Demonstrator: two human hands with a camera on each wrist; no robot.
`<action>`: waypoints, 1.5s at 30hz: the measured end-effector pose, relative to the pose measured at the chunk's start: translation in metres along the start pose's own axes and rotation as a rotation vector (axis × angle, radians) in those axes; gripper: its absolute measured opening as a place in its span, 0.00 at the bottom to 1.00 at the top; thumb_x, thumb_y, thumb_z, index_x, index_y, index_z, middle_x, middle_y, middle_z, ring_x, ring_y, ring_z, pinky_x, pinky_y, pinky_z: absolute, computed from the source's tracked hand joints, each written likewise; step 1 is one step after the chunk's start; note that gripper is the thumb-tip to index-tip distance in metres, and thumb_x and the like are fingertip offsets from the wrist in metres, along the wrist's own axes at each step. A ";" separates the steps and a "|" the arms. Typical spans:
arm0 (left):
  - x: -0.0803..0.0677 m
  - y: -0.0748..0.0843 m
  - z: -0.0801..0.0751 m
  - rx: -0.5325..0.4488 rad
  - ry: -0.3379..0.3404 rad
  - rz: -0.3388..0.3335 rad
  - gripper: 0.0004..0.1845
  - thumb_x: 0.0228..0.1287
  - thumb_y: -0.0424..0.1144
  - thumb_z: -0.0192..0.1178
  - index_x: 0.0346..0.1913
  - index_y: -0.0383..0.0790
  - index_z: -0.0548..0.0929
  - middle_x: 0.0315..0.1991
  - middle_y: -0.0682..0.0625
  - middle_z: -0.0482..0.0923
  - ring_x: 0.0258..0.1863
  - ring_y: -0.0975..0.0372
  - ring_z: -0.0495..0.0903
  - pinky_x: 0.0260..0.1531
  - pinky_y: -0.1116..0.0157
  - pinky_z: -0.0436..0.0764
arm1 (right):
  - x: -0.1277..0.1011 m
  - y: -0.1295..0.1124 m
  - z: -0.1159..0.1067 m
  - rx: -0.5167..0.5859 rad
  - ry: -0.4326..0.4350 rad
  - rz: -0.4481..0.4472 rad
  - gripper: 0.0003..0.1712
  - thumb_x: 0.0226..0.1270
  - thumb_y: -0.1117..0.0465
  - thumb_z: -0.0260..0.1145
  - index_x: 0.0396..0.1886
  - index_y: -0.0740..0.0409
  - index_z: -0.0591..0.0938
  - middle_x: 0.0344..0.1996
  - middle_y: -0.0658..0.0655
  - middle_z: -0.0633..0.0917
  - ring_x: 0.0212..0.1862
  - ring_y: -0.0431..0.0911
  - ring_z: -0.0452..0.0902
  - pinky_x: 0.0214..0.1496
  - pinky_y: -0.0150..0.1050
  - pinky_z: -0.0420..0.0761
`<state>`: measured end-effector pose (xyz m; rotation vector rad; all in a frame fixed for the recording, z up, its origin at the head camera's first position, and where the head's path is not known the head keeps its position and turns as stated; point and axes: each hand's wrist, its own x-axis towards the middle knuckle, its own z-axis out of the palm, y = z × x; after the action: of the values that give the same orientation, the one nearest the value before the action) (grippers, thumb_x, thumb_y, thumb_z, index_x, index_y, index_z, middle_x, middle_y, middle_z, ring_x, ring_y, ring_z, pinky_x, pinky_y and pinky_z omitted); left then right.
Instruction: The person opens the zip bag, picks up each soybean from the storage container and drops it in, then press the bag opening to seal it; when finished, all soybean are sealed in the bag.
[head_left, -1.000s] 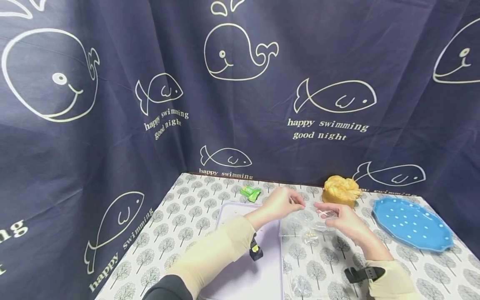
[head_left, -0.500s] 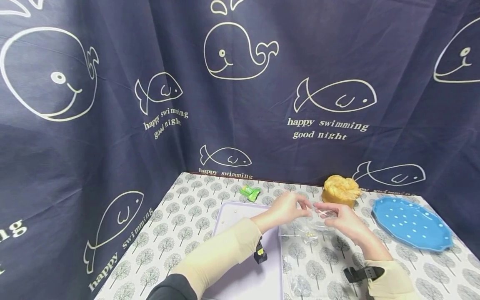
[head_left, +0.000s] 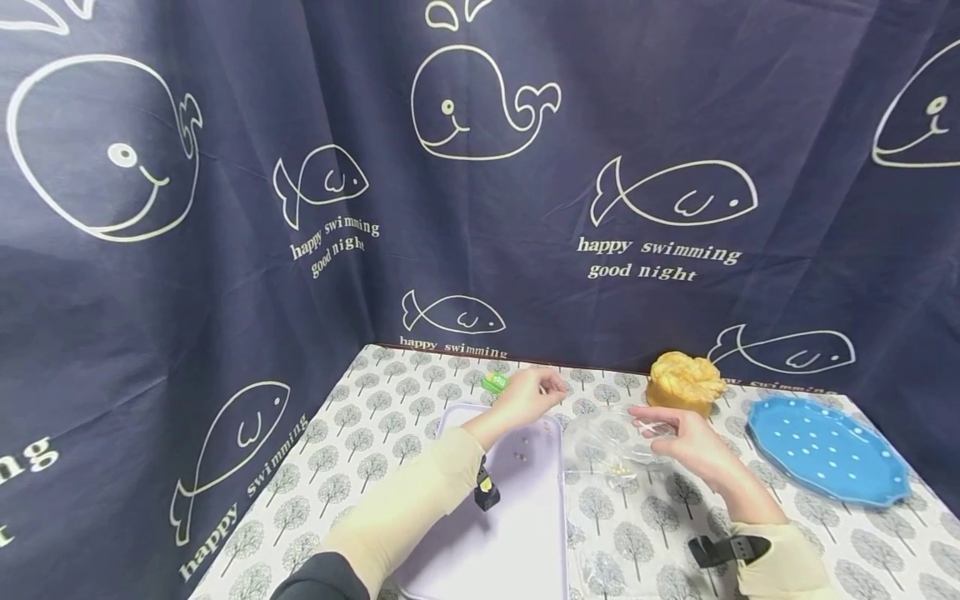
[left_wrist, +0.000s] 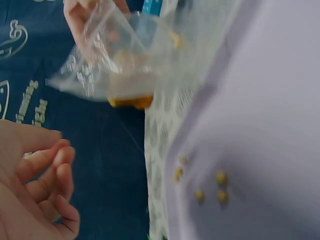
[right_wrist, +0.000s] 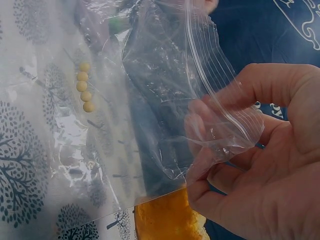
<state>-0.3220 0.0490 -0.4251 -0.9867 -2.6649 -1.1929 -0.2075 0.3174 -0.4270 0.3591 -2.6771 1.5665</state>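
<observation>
My right hand (head_left: 693, 450) grips the mouth of a clear zip bag (head_left: 596, 437). Thumb and fingers show through the plastic in the right wrist view, and the bag's mouth gapes. Inside the bag a short row of small pale-yellow balls (right_wrist: 85, 87) lies near the bottom. My left hand (head_left: 525, 396) hovers over the far end of a lilac tray (head_left: 517, 533), its fingers loosely curled. Nothing is seen between those fingers in the left wrist view. Several small yellow balls (left_wrist: 221, 177) lie scattered on the tray near its far edge.
Behind the left hand is a green packet (head_left: 493, 382), partly hidden. A golden bread-like bun (head_left: 682, 383) stands at the table's back edge. On the right lies a blue dotted plate (head_left: 828, 450). A dark blue curtain (head_left: 480, 225) hangs behind the table.
From beside the bag's mouth, my left hand first shifted slightly right, then moved away leftwards to above the tray. The right hand has stayed in place, holding the zip bag.
</observation>
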 end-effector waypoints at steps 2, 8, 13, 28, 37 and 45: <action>-0.004 -0.008 -0.006 0.017 -0.024 -0.035 0.02 0.64 0.34 0.67 0.35 0.44 0.87 0.29 0.57 0.82 0.29 0.69 0.77 0.35 0.73 0.77 | 0.000 0.000 0.000 0.004 -0.002 -0.005 0.34 0.54 0.80 0.61 0.65 0.75 0.75 0.57 0.74 0.81 0.55 0.67 0.80 0.46 0.34 0.82; -0.019 -0.026 -0.016 0.150 -0.157 -0.134 0.05 0.59 0.32 0.70 0.31 0.46 0.87 0.31 0.56 0.85 0.29 0.68 0.78 0.35 0.71 0.78 | 0.000 0.001 -0.001 0.001 -0.001 -0.016 0.33 0.55 0.80 0.61 0.65 0.75 0.75 0.59 0.74 0.80 0.55 0.66 0.80 0.46 0.33 0.82; -0.028 -0.033 -0.011 0.263 -0.252 -0.137 0.07 0.55 0.32 0.72 0.27 0.49 0.86 0.25 0.59 0.80 0.27 0.68 0.75 0.32 0.70 0.75 | -0.001 0.001 -0.001 -0.005 0.004 -0.013 0.33 0.55 0.80 0.61 0.65 0.75 0.75 0.57 0.74 0.81 0.54 0.66 0.80 0.45 0.34 0.82; -0.028 -0.038 0.011 0.409 -0.309 -0.154 0.09 0.54 0.35 0.75 0.24 0.50 0.85 0.22 0.62 0.78 0.24 0.67 0.75 0.30 0.68 0.76 | -0.004 0.001 -0.002 0.009 0.010 -0.003 0.34 0.53 0.80 0.61 0.65 0.75 0.75 0.55 0.72 0.82 0.55 0.65 0.79 0.47 0.34 0.82; -0.019 -0.019 0.001 0.257 -0.163 -0.072 0.03 0.62 0.37 0.70 0.31 0.48 0.88 0.29 0.60 0.84 0.28 0.69 0.79 0.34 0.71 0.78 | -0.002 -0.002 -0.002 -0.003 0.009 -0.008 0.34 0.54 0.80 0.61 0.65 0.74 0.76 0.56 0.71 0.83 0.53 0.60 0.81 0.46 0.34 0.82; -0.013 0.047 0.012 0.019 -0.124 0.221 0.02 0.65 0.38 0.71 0.39 0.47 0.89 0.32 0.62 0.85 0.28 0.77 0.76 0.33 0.79 0.74 | -0.002 -0.002 -0.001 -0.016 0.011 -0.012 0.32 0.54 0.79 0.62 0.64 0.75 0.76 0.57 0.74 0.81 0.53 0.62 0.81 0.46 0.34 0.82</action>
<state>-0.2818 0.0735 -0.4067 -1.3523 -2.5646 -1.0926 -0.2048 0.3179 -0.4254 0.3636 -2.6729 1.5378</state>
